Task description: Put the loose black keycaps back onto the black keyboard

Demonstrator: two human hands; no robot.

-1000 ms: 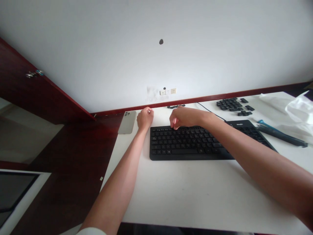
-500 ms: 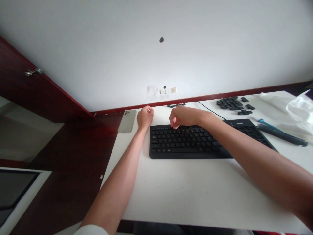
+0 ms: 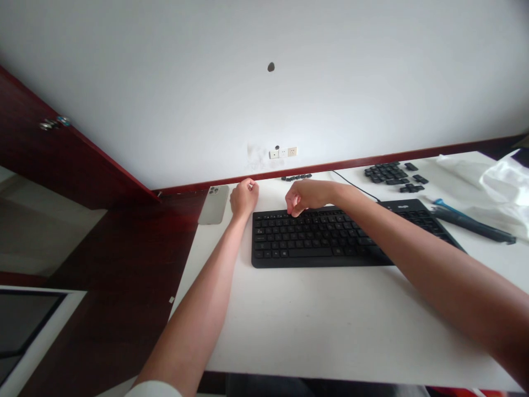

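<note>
- The phone (image 3: 213,208) lies face down by the far left corner of the surface (image 3: 309,325).
- Your left hand (image 3: 244,197) rests just beside it near the far edge, fingers curled in together; you cannot tell from here whether anything is inside.
- The keyboard (image 3: 309,240) lies between the near and far edges, closer to the far one.
- Behind it, a row of loose keys (image 3: 296,177) runs along the far edge.
- Your right hand (image 3: 306,196) is at the keyboard's top row, fingers bent down; you cannot tell whether the tips are closed on a key. Your forearm crosses over the keyboard.
- The cable (image 3: 357,189) runs from the keyboard to the far edge.
- A pile of keys (image 3: 385,173) sits toward the far right corner.
- The black-and-blue tool (image 3: 475,225) lies right of the keyboard.
- The white bag (image 3: 502,190) is crumpled by the far right corner.
</note>
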